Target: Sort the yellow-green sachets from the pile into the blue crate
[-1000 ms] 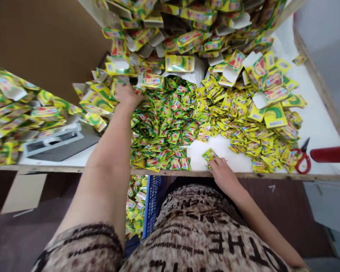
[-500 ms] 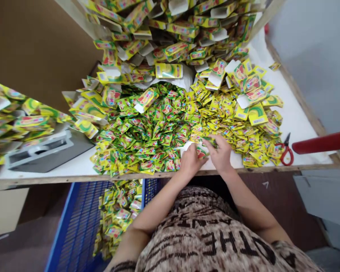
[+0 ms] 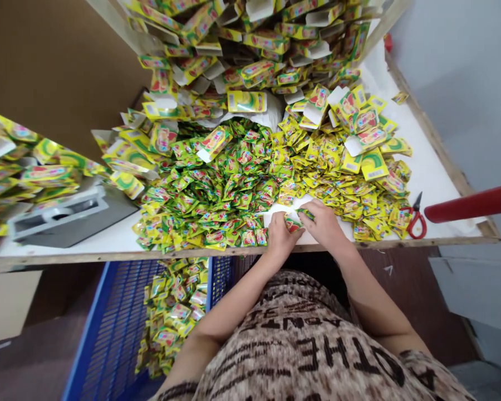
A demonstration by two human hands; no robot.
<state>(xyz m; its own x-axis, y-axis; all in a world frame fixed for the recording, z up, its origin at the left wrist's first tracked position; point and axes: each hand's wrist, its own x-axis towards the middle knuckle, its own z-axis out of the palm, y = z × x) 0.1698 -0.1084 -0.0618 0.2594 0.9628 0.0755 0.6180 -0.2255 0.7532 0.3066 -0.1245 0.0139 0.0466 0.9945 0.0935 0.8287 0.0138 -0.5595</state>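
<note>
Near the front edge of the table, my left hand (image 3: pixel 280 240) is closed around a small printed box (image 3: pixel 293 225), its white flaps sticking out at the end. Close beside it, my right hand (image 3: pixel 326 227) pinches a small green sachet (image 3: pixel 306 214) at the box. Part of the box is covered by my fingers. Beyond my hands a heap of green sachets (image 3: pixel 217 189) spreads to the left, and yellow sachets (image 3: pixel 329 178) lie to the right.
Open printed boxes (image 3: pixel 263 44) are piled high at the back. A grey tape dispenser (image 3: pixel 79 214) stands left. Red-handled scissors (image 3: pixel 416 220) lie right, by a red bar (image 3: pixel 471 205). Below the table, a blue crate (image 3: pixel 96 334) holds filled boxes (image 3: pixel 179 312).
My right hand has turned and come closer over the box, with the sachet in its fingers. My left hand stays on the box, and the view has shifted slightly.
</note>
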